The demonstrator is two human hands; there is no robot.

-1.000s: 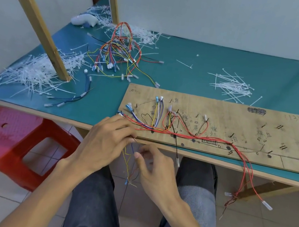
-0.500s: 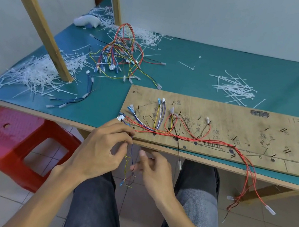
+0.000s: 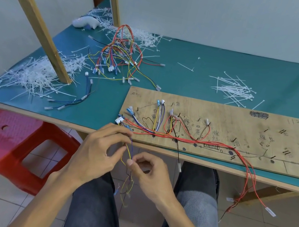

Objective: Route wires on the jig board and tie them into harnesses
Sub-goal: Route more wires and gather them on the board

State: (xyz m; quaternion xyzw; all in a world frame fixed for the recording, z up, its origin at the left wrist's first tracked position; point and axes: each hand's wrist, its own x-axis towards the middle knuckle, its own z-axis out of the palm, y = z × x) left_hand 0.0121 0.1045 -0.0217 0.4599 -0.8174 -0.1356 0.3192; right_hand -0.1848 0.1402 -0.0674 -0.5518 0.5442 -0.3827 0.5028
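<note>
A wooden jig board (image 3: 241, 125) lies on the green table, with red, white, yellow and blue wires (image 3: 163, 133) routed along its near edge. Thin yellow and purple wires (image 3: 130, 152) hang off the board's left front corner, below the table edge. My left hand (image 3: 96, 152) pinches them just under the edge. My right hand (image 3: 146, 174) pinches the same strands a little lower, thumb against fingertips. Their loose ends (image 3: 125, 188) dangle over my lap. Red wires (image 3: 248, 181) with white tags trail off the board's front at the right.
A tangle of wire sets (image 3: 118, 58) sits at the back left. White cable ties lie in heaps at left (image 3: 34, 76) and back right (image 3: 231, 89). A slanted wooden post (image 3: 44, 36) stands at left. Blue leads (image 3: 73, 100) lie near it. A red stool (image 3: 10, 145) stands beside my knee.
Both hands have shifted a little along the hanging wires below the table edge, the right hand closing its pinch on the strands. The view has tilted slightly.
</note>
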